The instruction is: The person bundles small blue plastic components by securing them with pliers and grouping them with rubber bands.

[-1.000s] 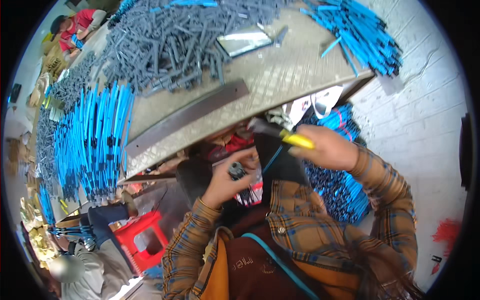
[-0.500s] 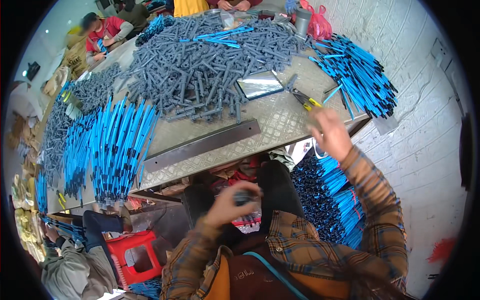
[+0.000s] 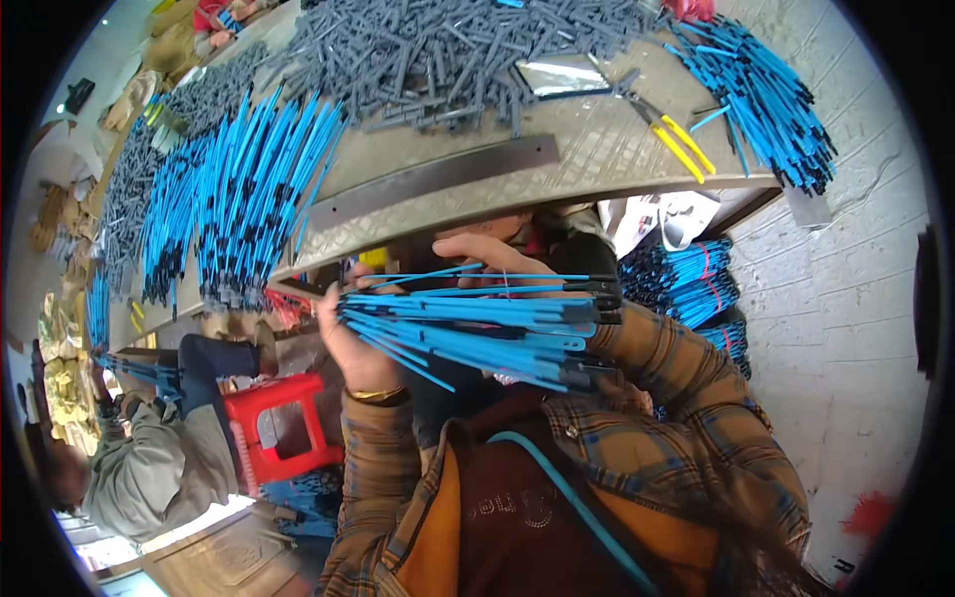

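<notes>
A bundle of thin blue rods with black ends (image 3: 477,323) lies sideways in the air above my lap, its loose ends fanned out at the left. My left hand (image 3: 356,343) is closed round those left ends. On the bundle's far side is my right hand (image 3: 507,257), pressed against the rods with one finger stretched to the left; its other fingers are mostly hidden. The black right ends rest over my right forearm. A thin dark line crosses the rods by my right hand; I cannot tell what it is.
On the metal-topped table (image 3: 418,214) are a flat bar (image 3: 438,179), yellow-handled pliers (image 3: 676,137), a heap of grey plastic pieces (image 3: 428,65) and blue rods (image 3: 756,99). More rods (image 3: 264,189) lie at left. A red stool (image 3: 284,428) and another person (image 3: 164,463) are at lower left.
The view has tipped downward. My right hand has come from beside the pliers to above my lap. The blue rods now lie sideways between my hands; earlier my left hand held a blurred dark thing.
</notes>
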### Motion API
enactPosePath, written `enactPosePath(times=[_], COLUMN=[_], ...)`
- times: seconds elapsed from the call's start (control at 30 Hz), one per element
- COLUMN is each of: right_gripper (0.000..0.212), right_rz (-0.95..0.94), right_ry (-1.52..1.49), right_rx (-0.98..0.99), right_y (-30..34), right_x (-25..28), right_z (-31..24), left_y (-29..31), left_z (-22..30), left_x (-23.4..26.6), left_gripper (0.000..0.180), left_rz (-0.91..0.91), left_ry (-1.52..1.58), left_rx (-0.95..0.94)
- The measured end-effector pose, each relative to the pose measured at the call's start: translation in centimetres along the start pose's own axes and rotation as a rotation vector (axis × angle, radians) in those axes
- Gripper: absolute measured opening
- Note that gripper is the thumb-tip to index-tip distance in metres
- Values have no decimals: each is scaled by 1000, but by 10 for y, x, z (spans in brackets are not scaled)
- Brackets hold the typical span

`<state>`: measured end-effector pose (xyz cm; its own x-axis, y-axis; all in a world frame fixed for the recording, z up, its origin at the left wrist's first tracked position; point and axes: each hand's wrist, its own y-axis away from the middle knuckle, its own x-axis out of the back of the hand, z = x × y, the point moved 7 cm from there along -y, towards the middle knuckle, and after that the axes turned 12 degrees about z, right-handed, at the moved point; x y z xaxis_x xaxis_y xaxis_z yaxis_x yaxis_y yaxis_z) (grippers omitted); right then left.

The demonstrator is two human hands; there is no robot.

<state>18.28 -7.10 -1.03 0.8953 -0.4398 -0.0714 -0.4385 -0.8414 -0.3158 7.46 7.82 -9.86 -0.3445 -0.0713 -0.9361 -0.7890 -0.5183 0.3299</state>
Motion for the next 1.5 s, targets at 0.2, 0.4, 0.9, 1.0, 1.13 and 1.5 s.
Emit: enactPosePath(times=[0.2, 0.4, 0.9, 1.0, 1.13, 1.5], right_gripper=[35, 26, 93, 103, 102, 39], right_rz=[-272, -587, -527, -412, -286, -473], right_ry=[190, 329, -230, -531, -548, -568], right_rx=[469, 162, -437, -599, -567, -545], right_y=[2, 19, 33, 47, 58, 46], right_x=[-10, -17, -17, -20, -29, -39], right_z=[-23, -6, 46, 60, 71, 81], left_y=[15, 50, 71, 67, 56, 42], left_z=[-31, -10, -49, -48, -44, -64], left_x=[54, 16, -39, -38, -28, -46], left_gripper=[37, 34, 17, 19, 21, 17], left_rz=[376, 284, -259, -181, -141, -233], left_ry=[-374, -1038, -1231, -1069, -973, -1075], left_rx=[-147, -642, 334, 382, 442, 505])
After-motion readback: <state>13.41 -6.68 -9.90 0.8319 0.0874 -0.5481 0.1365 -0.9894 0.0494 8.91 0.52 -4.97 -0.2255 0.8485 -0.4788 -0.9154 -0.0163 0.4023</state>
